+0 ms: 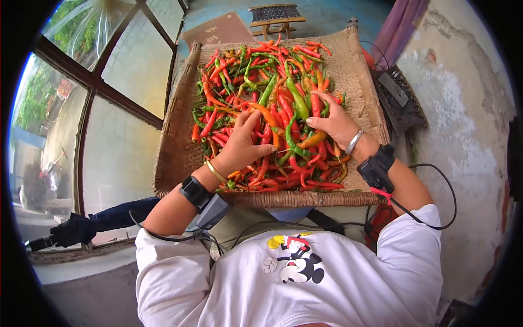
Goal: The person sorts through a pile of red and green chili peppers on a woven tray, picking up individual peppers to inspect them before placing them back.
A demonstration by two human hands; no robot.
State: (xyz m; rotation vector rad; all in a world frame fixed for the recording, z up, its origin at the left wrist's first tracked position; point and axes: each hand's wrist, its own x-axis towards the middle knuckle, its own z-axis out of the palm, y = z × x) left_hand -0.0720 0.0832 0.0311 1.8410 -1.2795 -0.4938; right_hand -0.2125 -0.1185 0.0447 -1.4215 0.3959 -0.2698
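Note:
A wide woven tray [348, 65] carries a heap of red, green and orange chili peppers [261, 71]. My left hand [243, 143] is over the left middle of the heap, thumb and fingers spread, its fingertips touching an orange pepper [264, 113]. At the right of the heap, my right hand [333, 121] has its thumb apart from its fingers and touches peppers, with a red one [316, 106] between them. A light green pepper [298, 98] lies between the two hands. Neither hand is closed round a pepper.
Behind the tray stands a small wooden stool [278, 19]. A framed window [117, 92] is at the left, with a dark folded umbrella [103, 220] below it. At the right are a dark basket [406, 98] and a worn wall [457, 136]. Black cables hang from both wrist devices.

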